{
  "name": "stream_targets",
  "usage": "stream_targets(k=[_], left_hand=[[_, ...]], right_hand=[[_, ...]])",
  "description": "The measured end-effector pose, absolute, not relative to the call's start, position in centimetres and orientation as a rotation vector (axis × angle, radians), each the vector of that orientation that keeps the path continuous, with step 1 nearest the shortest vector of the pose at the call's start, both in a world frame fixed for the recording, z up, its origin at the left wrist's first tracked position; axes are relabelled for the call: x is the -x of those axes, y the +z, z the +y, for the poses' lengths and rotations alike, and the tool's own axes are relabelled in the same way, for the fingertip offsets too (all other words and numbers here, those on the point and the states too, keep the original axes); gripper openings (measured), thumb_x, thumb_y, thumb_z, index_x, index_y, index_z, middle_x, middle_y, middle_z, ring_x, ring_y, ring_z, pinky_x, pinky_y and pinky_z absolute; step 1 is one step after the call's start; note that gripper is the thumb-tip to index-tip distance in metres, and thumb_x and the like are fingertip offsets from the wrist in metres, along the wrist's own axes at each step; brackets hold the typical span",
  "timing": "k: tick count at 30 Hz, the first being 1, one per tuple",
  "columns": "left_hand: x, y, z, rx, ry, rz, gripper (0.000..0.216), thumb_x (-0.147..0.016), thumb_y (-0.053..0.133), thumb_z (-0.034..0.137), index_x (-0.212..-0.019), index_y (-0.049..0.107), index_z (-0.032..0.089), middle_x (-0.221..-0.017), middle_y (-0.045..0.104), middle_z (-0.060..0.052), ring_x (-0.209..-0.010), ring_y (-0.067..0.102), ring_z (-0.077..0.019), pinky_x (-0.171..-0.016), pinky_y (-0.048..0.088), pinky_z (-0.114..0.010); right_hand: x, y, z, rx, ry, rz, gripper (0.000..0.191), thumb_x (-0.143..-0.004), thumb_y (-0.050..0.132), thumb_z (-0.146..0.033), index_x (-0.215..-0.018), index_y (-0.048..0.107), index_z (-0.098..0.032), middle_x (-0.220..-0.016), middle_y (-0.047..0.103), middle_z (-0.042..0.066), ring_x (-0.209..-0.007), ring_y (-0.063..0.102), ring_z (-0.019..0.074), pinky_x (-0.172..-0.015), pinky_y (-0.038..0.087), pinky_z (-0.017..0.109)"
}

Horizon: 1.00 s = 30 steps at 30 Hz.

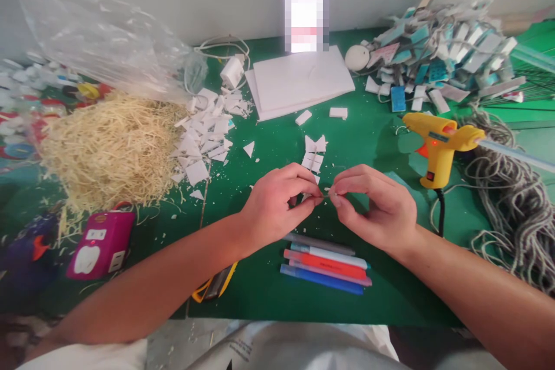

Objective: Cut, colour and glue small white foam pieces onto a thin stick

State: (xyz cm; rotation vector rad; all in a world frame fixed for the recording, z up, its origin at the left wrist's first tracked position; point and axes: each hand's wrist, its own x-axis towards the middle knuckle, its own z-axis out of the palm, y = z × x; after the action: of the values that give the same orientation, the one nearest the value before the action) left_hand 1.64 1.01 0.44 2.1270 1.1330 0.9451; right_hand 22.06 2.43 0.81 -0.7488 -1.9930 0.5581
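Note:
My left hand and my right hand meet over the middle of the green table, each with thumb and forefinger pinched. Between their fingertips runs a short, thin, pale strand; its exact kind is too small to tell. Just beyond the fingers lie small cut white pieces, partly hidden by my left hand. Several pens and markers, blue, red and grey among them, rest side by side below my hands. A yellow hot glue gun stands to the right of my right hand, its red light on.
White boards lie at the back. To the left are white scraps, shredded straw-like filler, a pink power socket and a yellow utility knife. At right are grey yarn and a heap of corded white and blue pieces.

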Motion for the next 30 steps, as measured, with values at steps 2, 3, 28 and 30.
stream_targets(k=[2, 3, 28, 30], left_hand=[[-1.68, 0.39, 0.95, -2.139, 0.959, 1.129, 0.010, -0.094, 0.065, 0.014, -0.086, 0.072, 0.017, -0.096, 0.074, -0.003, -0.064, 0.063, -0.0083, -0.063, 0.053, -0.023], [-1.70, 0.37, 0.92, -2.145, 0.960, 1.131, 0.010, -0.094, 0.065, 0.015, -0.087, 0.072, 0.017, -0.097, 0.074, -0.003, -0.064, 0.063, -0.0084, -0.063, 0.054, -0.023], [-1.36, 0.51, 1.26, -2.366, 0.905, 1.073, 0.016, -0.094, 0.063, 0.013, -0.082, 0.071, 0.019, -0.088, 0.074, -0.001, -0.077, 0.071, -0.0130, -0.068, 0.051, -0.027], [-1.22, 0.66, 1.16, -2.274, 0.945, 1.095, 0.014, -0.094, 0.063, 0.014, -0.083, 0.071, 0.019, -0.091, 0.074, -0.002, -0.073, 0.068, -0.0111, -0.066, 0.052, -0.025]], right_hand=[[-22.06, 0.80, 2.41, 0.756, 0.556, -1.983, 0.017, -0.084, 0.063, -0.006, -0.088, 0.061, -0.023, -0.075, 0.070, 0.001, -0.067, 0.068, 0.0131, -0.059, 0.059, 0.026], [-22.06, 0.81, 2.40, 0.756, 0.561, -1.981, 0.018, -0.084, 0.062, -0.006, -0.088, 0.062, -0.023, -0.076, 0.070, 0.002, -0.067, 0.068, 0.0134, -0.059, 0.059, 0.027], [-22.44, 1.30, 2.32, 0.668, 0.615, -2.006, 0.020, -0.089, 0.064, -0.006, -0.096, 0.064, -0.025, -0.081, 0.073, 0.003, -0.075, 0.072, 0.0173, -0.064, 0.061, 0.030], [-22.40, 1.21, 2.40, 0.661, 0.614, -2.009, 0.018, -0.089, 0.064, -0.007, -0.097, 0.063, -0.024, -0.082, 0.072, 0.003, -0.076, 0.071, 0.0168, -0.066, 0.061, 0.030]])
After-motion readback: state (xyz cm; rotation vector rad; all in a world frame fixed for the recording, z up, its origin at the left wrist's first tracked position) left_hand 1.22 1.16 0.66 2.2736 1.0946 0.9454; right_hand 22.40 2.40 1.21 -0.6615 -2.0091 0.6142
